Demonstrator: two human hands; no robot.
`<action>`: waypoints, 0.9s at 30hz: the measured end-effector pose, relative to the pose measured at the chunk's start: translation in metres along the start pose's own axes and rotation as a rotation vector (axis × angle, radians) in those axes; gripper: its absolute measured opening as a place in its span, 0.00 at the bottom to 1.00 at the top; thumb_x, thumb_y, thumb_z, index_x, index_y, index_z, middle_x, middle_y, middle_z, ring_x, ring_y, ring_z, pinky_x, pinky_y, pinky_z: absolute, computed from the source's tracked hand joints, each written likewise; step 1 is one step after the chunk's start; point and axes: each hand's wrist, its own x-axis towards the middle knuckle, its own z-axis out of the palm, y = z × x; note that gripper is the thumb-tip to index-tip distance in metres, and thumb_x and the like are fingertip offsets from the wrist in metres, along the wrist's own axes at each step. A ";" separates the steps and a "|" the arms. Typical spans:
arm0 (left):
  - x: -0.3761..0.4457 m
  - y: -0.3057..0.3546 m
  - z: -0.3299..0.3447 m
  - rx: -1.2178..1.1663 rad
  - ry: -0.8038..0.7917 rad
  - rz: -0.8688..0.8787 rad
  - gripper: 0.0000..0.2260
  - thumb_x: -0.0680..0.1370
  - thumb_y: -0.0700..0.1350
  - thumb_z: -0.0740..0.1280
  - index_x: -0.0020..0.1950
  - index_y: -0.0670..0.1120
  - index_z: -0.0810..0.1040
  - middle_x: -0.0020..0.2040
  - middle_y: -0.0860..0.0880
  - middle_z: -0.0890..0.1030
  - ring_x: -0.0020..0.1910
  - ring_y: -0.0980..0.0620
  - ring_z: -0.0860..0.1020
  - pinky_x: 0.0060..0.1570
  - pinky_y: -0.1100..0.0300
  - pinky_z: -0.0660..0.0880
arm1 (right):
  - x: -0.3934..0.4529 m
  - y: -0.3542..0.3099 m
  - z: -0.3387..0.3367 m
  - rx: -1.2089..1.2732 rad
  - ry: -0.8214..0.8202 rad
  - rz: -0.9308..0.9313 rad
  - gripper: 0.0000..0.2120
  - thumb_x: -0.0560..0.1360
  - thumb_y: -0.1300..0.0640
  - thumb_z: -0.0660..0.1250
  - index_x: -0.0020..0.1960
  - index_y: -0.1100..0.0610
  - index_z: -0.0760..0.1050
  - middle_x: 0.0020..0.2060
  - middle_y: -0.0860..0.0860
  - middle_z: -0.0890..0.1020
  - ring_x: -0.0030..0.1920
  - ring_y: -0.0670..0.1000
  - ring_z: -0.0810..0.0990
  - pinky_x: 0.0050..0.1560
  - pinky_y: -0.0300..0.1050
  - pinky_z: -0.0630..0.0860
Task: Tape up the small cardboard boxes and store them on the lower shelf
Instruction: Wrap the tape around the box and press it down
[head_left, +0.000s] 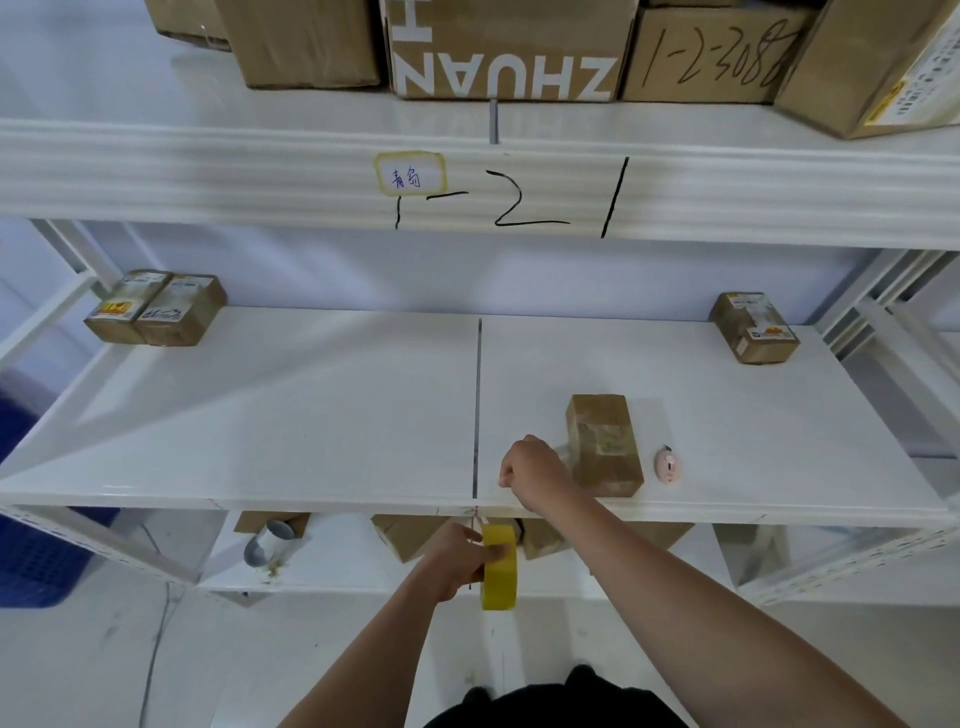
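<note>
A small cardboard box (605, 447) is lying near the front edge of the white middle shelf (311, 405), just right of the dark seam running down the shelf's centre. It is a plain brown block with squared corners, and its top is showing a glossy patch that looks like clear tape. The right hand (532, 462) is resting at the box's left side, knuckles up, fingers curled under into a fist; a pale, shiny strip is showing between the fist and the box, but what the fingers are pinching cannot be told for certain. The right forearm is stretching up from the lower right across the shelf's edge.

Below the shelf front, the left hand (462, 558) is gripping a roll of yellow tape (500, 566), thumb and fingers wrapped around its rim, the roll standing on edge. The left arm is reaching up from the bottom centre.

Just right of the box, a small pink rounded object (667, 464) is lying on the shelf, apart from it. Two brown boxes with printed labels (156, 307) are sitting side by side, touching, at the back left corner, and another labelled box (754, 327) is sitting at the back right. Large cardboard cartons (506, 49) are lining the shelf above, whose front rail is carrying handwritten black marks and a small sticker (410, 174). On the lower shelf, more brown boxes (408, 535) are partly hidden behind the arms, with a grey tube-like roll (267, 543) lying to the left.
</note>
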 end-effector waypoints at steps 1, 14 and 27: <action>0.002 0.000 0.000 0.000 0.003 -0.010 0.26 0.72 0.42 0.79 0.63 0.39 0.69 0.58 0.37 0.80 0.54 0.42 0.83 0.57 0.46 0.81 | 0.003 -0.001 0.002 -0.006 -0.008 0.010 0.11 0.77 0.70 0.65 0.53 0.63 0.84 0.56 0.57 0.81 0.55 0.57 0.82 0.61 0.50 0.79; 0.021 0.002 -0.005 -0.049 -0.066 -0.048 0.23 0.72 0.40 0.79 0.59 0.42 0.69 0.59 0.37 0.80 0.55 0.42 0.83 0.58 0.48 0.80 | 0.024 0.005 0.018 -0.075 0.086 -0.062 0.16 0.76 0.68 0.69 0.62 0.61 0.70 0.50 0.57 0.79 0.51 0.54 0.80 0.49 0.48 0.79; 0.012 0.006 -0.007 0.086 0.009 -0.011 0.16 0.74 0.47 0.77 0.54 0.44 0.75 0.54 0.41 0.82 0.51 0.45 0.84 0.51 0.56 0.82 | 0.042 0.019 0.012 -0.096 0.138 0.009 0.07 0.79 0.62 0.69 0.44 0.59 0.73 0.35 0.48 0.75 0.41 0.48 0.77 0.36 0.41 0.70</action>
